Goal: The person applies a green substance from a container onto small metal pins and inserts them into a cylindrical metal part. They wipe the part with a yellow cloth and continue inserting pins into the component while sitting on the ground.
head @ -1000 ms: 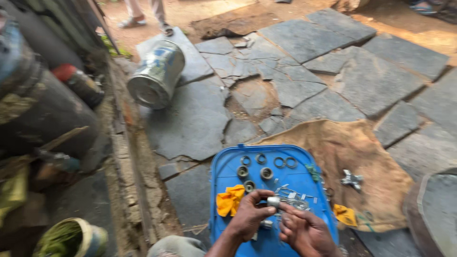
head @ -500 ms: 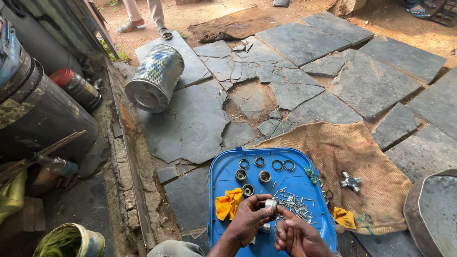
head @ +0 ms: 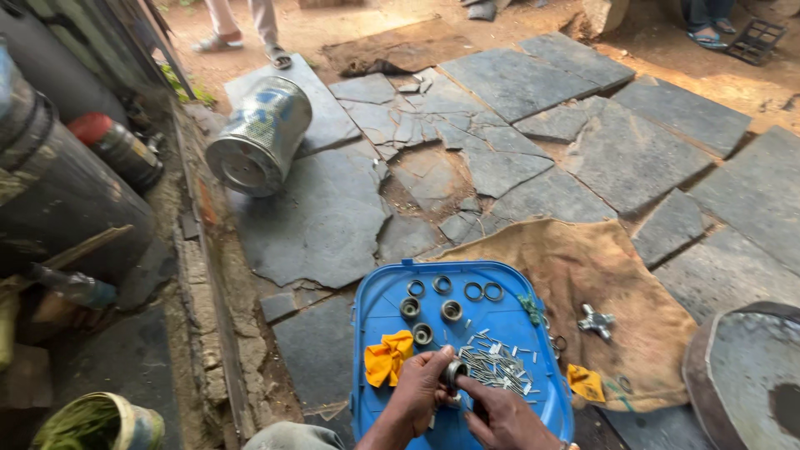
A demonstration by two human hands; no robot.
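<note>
My left hand [head: 422,389] grips a small metal bearing cup [head: 454,372] over a blue plastic tray [head: 379,312]. My right hand [head: 504,418] sits just below it, its fingertips touching the cup's lower edge. Beside the cup lies a pile of thin steel needle rollers [head: 497,365]. Three more bearing cups [head: 429,317] and several metal rings [head: 462,287] lie at the tray's far end. A crumpled yellow cloth [head: 388,358] rests on the tray left of my hands.
A brown sack [head: 600,267] lies under the tray with a metal cross joint [head: 596,321] and a yellow scrap [head: 587,382] on it. A tin can [head: 258,137] lies on the stone slabs. Dark drums [head: 58,175] stand left; a person's sandalled feet [head: 242,42] are far back.
The view has tilted up slightly, and the tray sits lower in the frame. My hands stay together on the bearing cup, the right hand's fingers now under it.
</note>
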